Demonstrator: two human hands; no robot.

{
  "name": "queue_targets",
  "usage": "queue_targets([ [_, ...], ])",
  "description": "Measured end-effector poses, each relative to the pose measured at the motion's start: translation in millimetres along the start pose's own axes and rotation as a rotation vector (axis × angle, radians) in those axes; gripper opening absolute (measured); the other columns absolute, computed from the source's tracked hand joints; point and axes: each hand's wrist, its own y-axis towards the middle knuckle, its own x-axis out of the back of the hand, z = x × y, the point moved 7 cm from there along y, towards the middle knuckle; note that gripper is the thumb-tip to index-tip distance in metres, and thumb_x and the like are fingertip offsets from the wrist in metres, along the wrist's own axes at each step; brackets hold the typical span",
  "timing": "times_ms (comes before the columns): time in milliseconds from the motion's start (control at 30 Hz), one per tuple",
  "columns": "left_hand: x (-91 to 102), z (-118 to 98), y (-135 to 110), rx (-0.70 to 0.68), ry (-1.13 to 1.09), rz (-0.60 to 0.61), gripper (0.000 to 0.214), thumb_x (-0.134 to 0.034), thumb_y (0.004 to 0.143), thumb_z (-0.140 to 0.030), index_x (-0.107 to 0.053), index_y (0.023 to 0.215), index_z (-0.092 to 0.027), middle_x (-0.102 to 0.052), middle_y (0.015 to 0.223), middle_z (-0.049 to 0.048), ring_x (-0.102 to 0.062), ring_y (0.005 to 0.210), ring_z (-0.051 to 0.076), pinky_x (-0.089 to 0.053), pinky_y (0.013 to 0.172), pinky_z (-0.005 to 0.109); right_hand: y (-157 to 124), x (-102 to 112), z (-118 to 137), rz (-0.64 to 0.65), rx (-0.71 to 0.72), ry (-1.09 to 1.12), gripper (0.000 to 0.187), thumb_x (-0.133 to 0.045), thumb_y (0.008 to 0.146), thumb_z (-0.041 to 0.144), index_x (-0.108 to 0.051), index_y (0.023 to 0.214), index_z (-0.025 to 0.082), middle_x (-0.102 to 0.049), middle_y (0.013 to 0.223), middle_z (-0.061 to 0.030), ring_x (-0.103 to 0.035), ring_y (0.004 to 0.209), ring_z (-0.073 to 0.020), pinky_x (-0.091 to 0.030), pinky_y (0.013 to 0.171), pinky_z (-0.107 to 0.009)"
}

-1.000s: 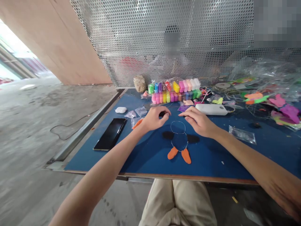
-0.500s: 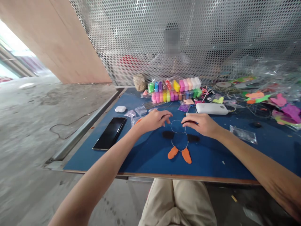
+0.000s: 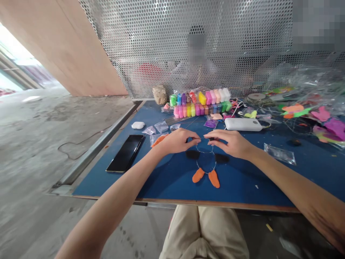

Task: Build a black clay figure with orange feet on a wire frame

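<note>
I am likely fitting a dark piece (image 3: pixel 211 139), pinched in my right hand (image 3: pixel 232 144), to the wire frame (image 3: pixel 205 152) on the blue table (image 3: pixel 167 181), what my left hand (image 3: pixel 176 140) grasps I cannot tell, and the next move needs gentle pressing.

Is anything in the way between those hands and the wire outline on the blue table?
Nothing visible is. The left hand and right hand are right at the far end of the wire outline, though whether they touch it is unclear. The purple packet lies beyond it.
</note>
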Motion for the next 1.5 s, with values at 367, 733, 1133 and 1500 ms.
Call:
queue_targets([
  [367, -21.0, 29.7, 9.1, 0.321, 0.135, 0.007, 0.028, -0.058, 0.091, -0.048, -0.069, 0.104, -0.026, -0.073, 0.100, 0.0018, -0.068, 0.089, 0.021, -0.051, 0.073, 0.030, 1.8, 0.4, -4.2, -0.003, -0.127, 0.134, 0.017, -0.043, 0.106, 0.035, -0.056, 0.107, 0.024, -0.069, 0.076, 0.0019, -0.065, 0.056, -0.0106, -0.053, 0.060, -0.023],
  [733, 19.9, 25.5, 4.9, 0.416, -0.409, -0.253, 0.032, -0.062, 0.092, -0.048, -0.073, 0.096, -0.018, -0.078, 0.084, 0.0044, -0.052, 0.047, 0.008, -0.041, 0.040, 0.020, 1.9, 24.4, -6.3, -0.380, -0.138, -0.055, 0.020, -0.059, 0.098, 0.041, -0.064, 0.109, 0.025, -0.075, 0.093, -0.0047, -0.073, 0.084, -0.0203, -0.058, 0.076, -0.032],
  [1133, 78.7, 2.1, -15.8, 0.260, -0.445, -0.707, 0.032, -0.066, 0.092, -0.049, -0.073, 0.092, -0.018, -0.078, 0.083, 0.0061, -0.041, 0.038, 0.003, -0.037, 0.037, 0.021, -1.6, 42.3, -9.7, -0.608, -0.171, -0.105, 0.016, -0.065, 0.095, 0.036, -0.071, 0.106, 0.026, -0.076, 0.106, -0.0055, -0.070, 0.084, -0.0210, -0.058, 0.079, -0.038],
  [1500, 57.6, -7.0, -10.1, 0.271, -0.520, -0.626, 0.033, -0.065, 0.092, -0.050, -0.072, 0.092, -0.018, -0.078, 0.084, 0.0061, -0.042, 0.037, 0.004, -0.035, 0.035, 0.022, -2.7, 48.4, -4.4, -0.617, -0.203, 0.052, 0.024, -0.057, 0.099, 0.038, -0.075, 0.111, 0.029, -0.077, 0.095, -0.0036, -0.073, 0.085, -0.0216, -0.061, 0.080, -0.039],
])
